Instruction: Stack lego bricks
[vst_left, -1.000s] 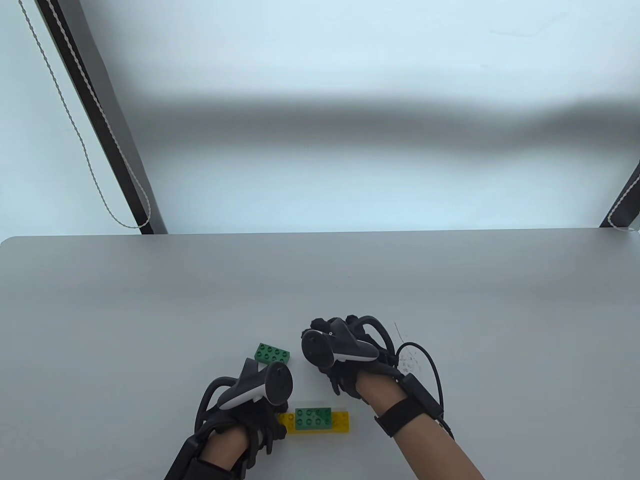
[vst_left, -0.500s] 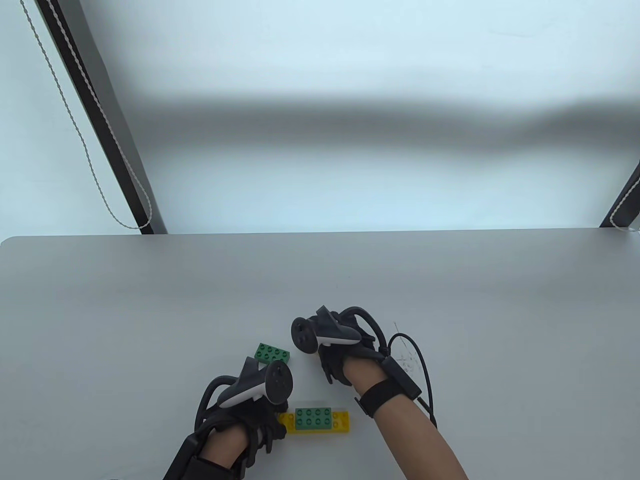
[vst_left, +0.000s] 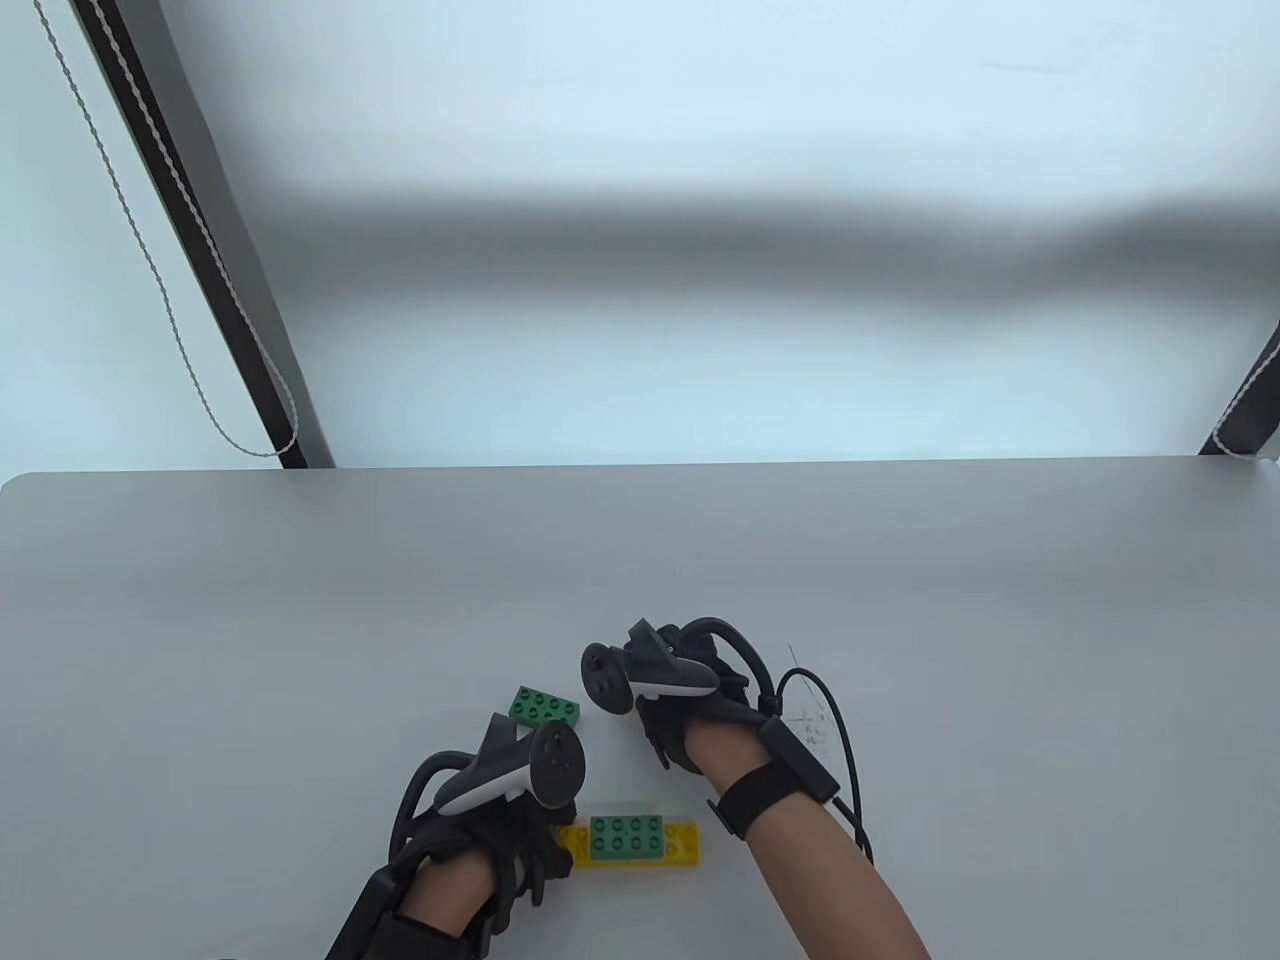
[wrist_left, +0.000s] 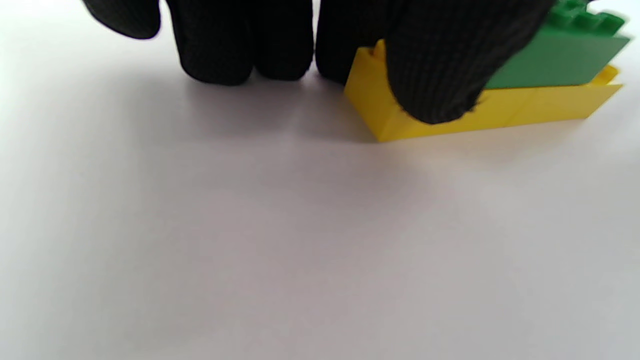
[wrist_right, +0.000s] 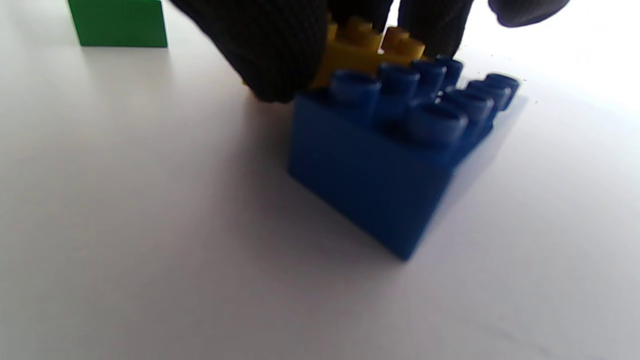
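Right hand (vst_left: 690, 715) has slid left over the past second and now closes fingers on a small yellow brick (wrist_right: 367, 50) beside the blue brick (wrist_right: 395, 150), probably the next piece, while left hand (vst_left: 490, 830) pinches the yellow base brick (wrist_left: 480, 112) under its green brick (wrist_left: 560, 60).

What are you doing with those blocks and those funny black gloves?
Someone is stacking toy bricks on a grey table. The left hand holds the end of a long yellow brick that already has a green brick pressed on top. The right hand grips a small yellow brick beside a blue brick. A second green brick lies loose between the hands.
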